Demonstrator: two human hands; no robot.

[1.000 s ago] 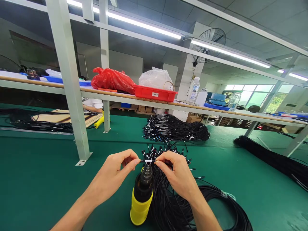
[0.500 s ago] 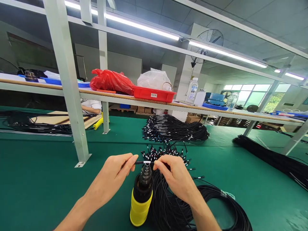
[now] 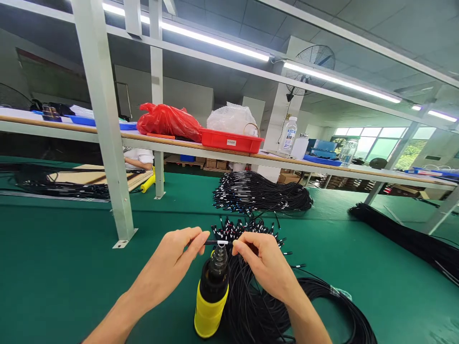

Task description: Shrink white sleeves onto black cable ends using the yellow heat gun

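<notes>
A thin black cable [image 3: 211,242] with a white sleeve [image 3: 222,242] is stretched level between my two hands. My left hand [image 3: 175,263] pinches its left end, and my right hand [image 3: 263,260] pinches it just right of the sleeve. Directly beneath the sleeve is the metal nozzle [image 3: 218,260] of an upright yellow and black heat gun [image 3: 211,310]. Whether the sleeve touches the nozzle I cannot tell. Behind and right of the gun lie coiled black cables [image 3: 251,306], with white-marked cable ends [image 3: 233,228] beyond my hands.
A large cable bundle [image 3: 261,191] lies farther back on the green table [image 3: 172,191]. More cables [image 3: 405,239] are at the right. A white post [image 3: 107,143] stands at the left. The shelf [image 3: 172,145] holds a red tray [image 3: 229,141]. A person's arm [image 3: 138,162] shows behind the post.
The whole view has shifted slightly, so things appear a little farther right. Both hands keep their pinch on the cable above the nozzle.
</notes>
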